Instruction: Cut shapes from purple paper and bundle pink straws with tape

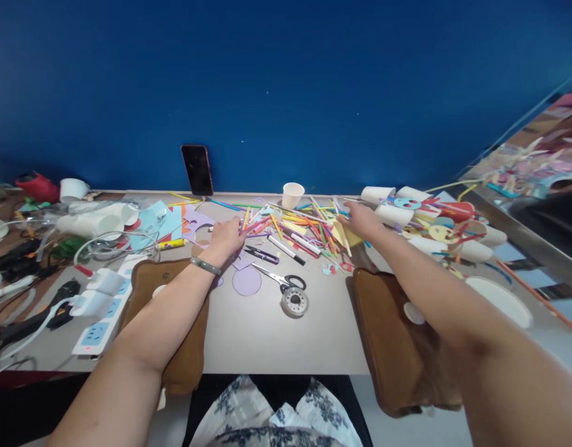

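Note:
My left hand (227, 239) reaches to the left edge of a pile of coloured sticks (308, 226); its fingertips are among them, and I cannot make out whether it grips one. At the pile's right end is my right hand (360, 217), fingers apart, close to a yellow paper piece (353, 236). A white marker with a black cap (286, 249) lies at the pile's front. Nearer me are a dark pointed tool with purple edges (262, 254), a purple paper circle (247, 282), black-handled scissors (286, 283) and a roll of tape (295, 301).
A white paper cup (293, 195) stands behind the sticks. A phone (197, 170) leans on the blue wall. Left are a power strip (102, 329), cables and white paper tubes (92, 223); right, decorated tubes (453, 211) and a white plate (499, 301). Brown pads (374, 347) lie under both forearms.

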### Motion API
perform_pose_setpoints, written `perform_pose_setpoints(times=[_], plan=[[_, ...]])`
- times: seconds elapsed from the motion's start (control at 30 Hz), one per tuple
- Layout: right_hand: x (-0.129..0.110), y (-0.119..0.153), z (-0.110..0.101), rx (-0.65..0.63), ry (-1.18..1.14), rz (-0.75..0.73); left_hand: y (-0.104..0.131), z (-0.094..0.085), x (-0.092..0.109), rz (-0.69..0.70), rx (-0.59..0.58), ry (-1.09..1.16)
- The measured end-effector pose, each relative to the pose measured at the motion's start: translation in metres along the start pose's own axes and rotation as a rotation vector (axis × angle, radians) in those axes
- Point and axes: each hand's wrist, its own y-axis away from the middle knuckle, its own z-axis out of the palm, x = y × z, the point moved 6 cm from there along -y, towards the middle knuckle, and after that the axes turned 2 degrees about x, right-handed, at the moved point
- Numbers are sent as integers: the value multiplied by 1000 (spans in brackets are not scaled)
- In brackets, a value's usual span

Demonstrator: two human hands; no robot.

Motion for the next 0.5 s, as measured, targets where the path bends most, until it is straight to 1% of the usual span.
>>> perform_pose_setpoints(times=[0.03, 0.07, 0.1, 0.13, 0.17, 0.23, 0.27, 0.3, 0.33, 0.37, 0.43, 0.5], plan=[[-8, 2, -6, 39, 47, -2, 0, 0, 0, 1, 3, 3], [-17, 4, -10, 47, 72, -22, 0, -1, 0, 1, 4, 5], [-26, 6, -14, 52, 78, -44, 0, -1, 1, 1, 4, 5], [-36, 7, -16, 27, 60, -86, 1, -2, 1, 0, 3, 3], [-47, 9, -15, -35, 22, -143, 1, -2, 1, 1, 2, 0], [-71, 16, -6, -265, -76, -288, 1, -3, 2, 2, 4, -3], [-82, 21, -1, -384, -92, -349, 2, -4, 2, 1, 3, -2], [-90, 26, 4, -475, -67, -391, 2, -4, 2, 0, 2, 0], [-95, 31, 8, -529, -8, -407, 2, -5, 2, -1, 0, 2], [-99, 33, 11, -554, 64, -408, 2, -5, 2, -3, -1, 3], [-101, 36, 15, -569, 175, -395, 3, -6, 1, -4, -1, 4], [-101, 37, 16, -568, 189, -393, 3, -6, 1, 2, 0, 5]])
